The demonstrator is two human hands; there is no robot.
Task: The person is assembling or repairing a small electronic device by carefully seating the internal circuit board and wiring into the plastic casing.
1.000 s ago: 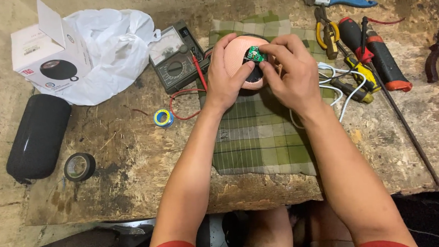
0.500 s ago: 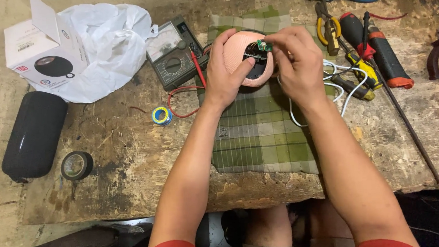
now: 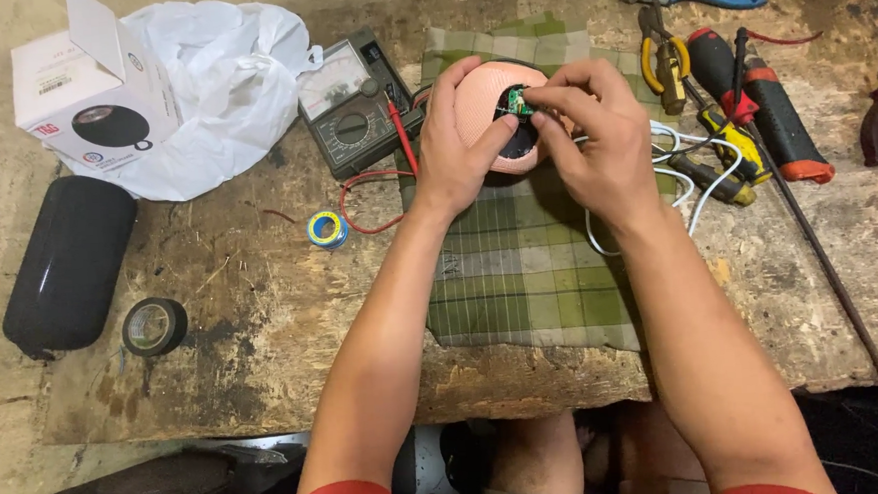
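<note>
We're at the cloth's (image 3: 520, 273) 12 o'clock | left hand (image 3: 459, 151) clamped round the pink speaker (image 3: 480, 105) | right hand (image 3: 599, 138) fingers pinched on the small green circuit board (image 3: 517, 101) | steady grip, spare the wires.

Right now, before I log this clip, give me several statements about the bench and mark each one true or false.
1. Both hands hold the pink round speaker over the green plaid cloth. True.
2. The right hand pinches a small green circuit board. True.
3. The roll of black tape lies on the cloth. False: it lies on the bare wooden bench.
4. The analog multimeter lies right of the cloth. False: left.
5. The left hand grips pliers. False: it cups the speaker.
</note>
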